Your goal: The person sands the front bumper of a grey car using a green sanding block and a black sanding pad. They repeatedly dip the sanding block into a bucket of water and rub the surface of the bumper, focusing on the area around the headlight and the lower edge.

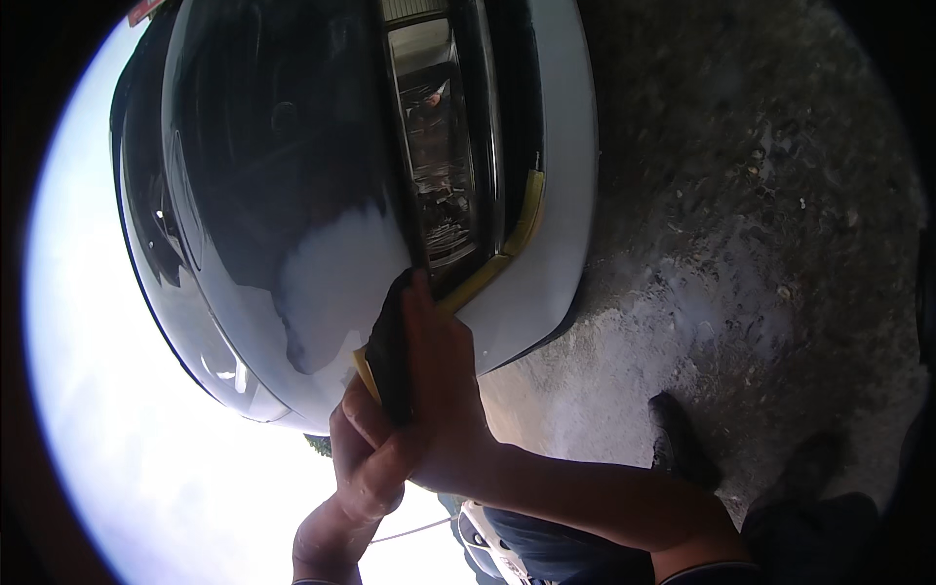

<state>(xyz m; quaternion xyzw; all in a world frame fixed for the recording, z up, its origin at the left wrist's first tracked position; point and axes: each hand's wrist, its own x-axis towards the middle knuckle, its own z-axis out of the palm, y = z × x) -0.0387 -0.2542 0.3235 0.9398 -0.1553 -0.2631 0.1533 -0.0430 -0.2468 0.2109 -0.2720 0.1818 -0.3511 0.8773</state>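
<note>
Here the right hand (439, 390) lies flat, fingers straight, pressing a dark pad (390, 351) against the car (322, 224) just below its headlight (439, 166); the left hand (366, 458) curls over the right wrist. The pad could slip onto the lens.

Gravel and dirt ground (760, 244) fills right half, paler dusty patch (604, 380) near centre; dark shoe (682, 444) near lower right, second shoe (814, 468) just right of it, blurred; dark trouser legs (819, 536) at near right edge; bright washed-out sky (107, 390) along left; small green foliage patch (319, 446) near bottom centre
</note>
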